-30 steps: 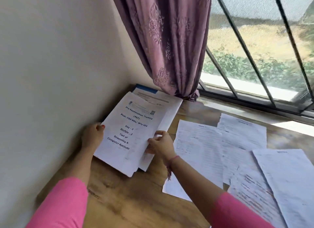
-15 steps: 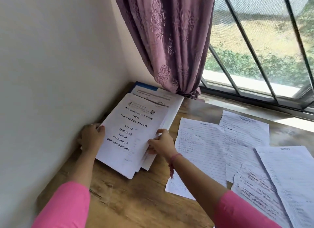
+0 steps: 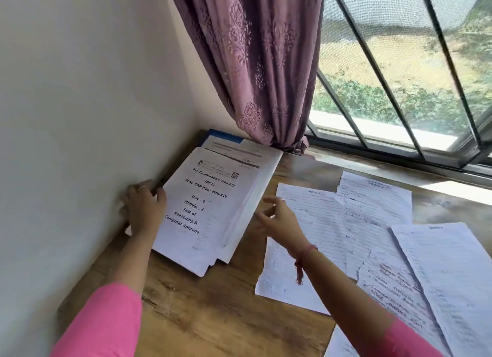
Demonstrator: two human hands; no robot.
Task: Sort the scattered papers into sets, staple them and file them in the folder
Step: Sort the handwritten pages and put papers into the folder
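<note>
A stack of printed papers [image 3: 210,210] with a "Pre Examination Training" cover page lies on a blue folder [image 3: 221,136] in the table's far left corner. My left hand [image 3: 145,208] holds the stack's left edge, fingers curled over it, next to the wall. My right hand [image 3: 279,220] hovers just right of the stack with loose fingers, holding nothing. Several handwritten lined sheets [image 3: 327,228] lie scattered to the right, and more loose sheets [image 3: 447,284] overlap at the right edge. No stapler is in view.
A white wall [image 3: 87,116] bounds the wooden table [image 3: 213,316] on the left. A purple curtain [image 3: 255,63] hangs into the far corner above the folder. A barred window [image 3: 399,77] runs along the back.
My right hand has let go of the stack's right edge and pulled away to the right. The stack has come down flatter on the folder. My left hand stays at its left edge.
</note>
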